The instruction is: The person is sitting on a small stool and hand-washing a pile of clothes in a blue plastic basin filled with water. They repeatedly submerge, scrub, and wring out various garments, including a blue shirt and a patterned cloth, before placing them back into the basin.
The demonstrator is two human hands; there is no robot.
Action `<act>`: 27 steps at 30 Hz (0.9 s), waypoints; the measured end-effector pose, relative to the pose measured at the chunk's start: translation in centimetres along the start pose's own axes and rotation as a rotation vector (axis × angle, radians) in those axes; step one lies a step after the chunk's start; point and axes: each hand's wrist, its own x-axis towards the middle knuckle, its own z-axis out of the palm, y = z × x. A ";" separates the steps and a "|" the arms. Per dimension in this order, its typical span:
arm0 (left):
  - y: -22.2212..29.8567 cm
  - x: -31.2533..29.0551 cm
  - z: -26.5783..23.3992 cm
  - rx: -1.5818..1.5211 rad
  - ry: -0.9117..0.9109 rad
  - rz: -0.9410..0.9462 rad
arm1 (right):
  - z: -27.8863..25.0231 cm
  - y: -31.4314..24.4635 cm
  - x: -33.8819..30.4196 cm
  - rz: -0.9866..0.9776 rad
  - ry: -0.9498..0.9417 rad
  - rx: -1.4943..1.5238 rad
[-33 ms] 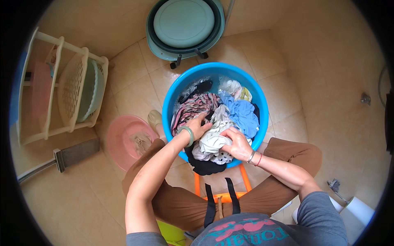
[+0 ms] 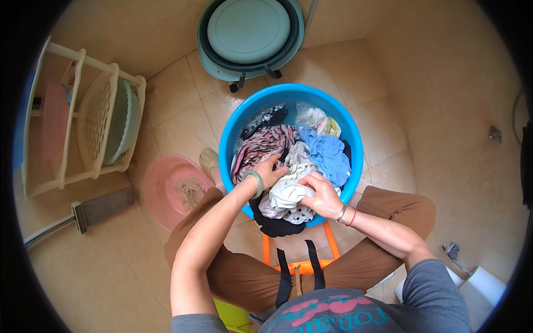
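A blue tub [image 2: 229,126] holds a wet heap of clothes in water with suds. My right hand [image 2: 323,195] is closed on a white garment [image 2: 290,191] on the near side of the heap, thumb and fingers pinching the fabric. Beside it my left hand [image 2: 270,173] rests at the garment's left edge, thumb and fingers apart; its lower fingers are partly hidden. Left of that hand lies a pink and black striped garment [image 2: 269,145], and to the right a light blue garment [image 2: 327,155]. Black cloth [image 2: 277,225] hangs over the tub's near rim.
A pink basin [image 2: 161,177] with beige cloth stands left of the tub. Farther left are a cream rack [image 2: 115,122] holding basins and a flat-headed mop or squeegee [image 2: 105,210]. Folded green basins [image 2: 250,33] stand by the back wall. An orange stool [image 2: 331,241] is below.
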 end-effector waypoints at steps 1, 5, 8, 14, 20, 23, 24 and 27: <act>-0.6 0.7 0.4 -0.035 -0.031 -0.016 | 0.0 -0.1 0.4 -0.010 0.013 0.046; -2.4 3.3 -0.6 -0.437 -0.228 -0.083 | -2.3 -0.9 2.7 0.048 0.059 0.185; -1.5 3.2 -2.0 -0.730 -0.177 -0.008 | -3.0 -1.6 3.7 -0.017 0.059 0.182; -1.0 1.1 -0.7 -0.370 0.163 0.130 | -2.3 4.6 4.4 0.243 -0.077 0.339; 1.9 -1.3 2.1 0.518 0.342 0.370 | -1.8 7.6 1.2 -0.133 -0.021 -0.507; 4.2 -2.3 2.8 0.693 0.045 0.191 | -0.6 6.9 -0.7 -0.198 -0.082 -0.589; 4.2 -2.2 2.8 0.773 -0.027 0.140 | -0.3 7.1 -1.0 -0.153 -0.140 -0.582; 2.4 -2.2 3.4 1.013 -0.155 0.006 | -0.5 7.3 -2.2 -0.185 -0.241 -0.533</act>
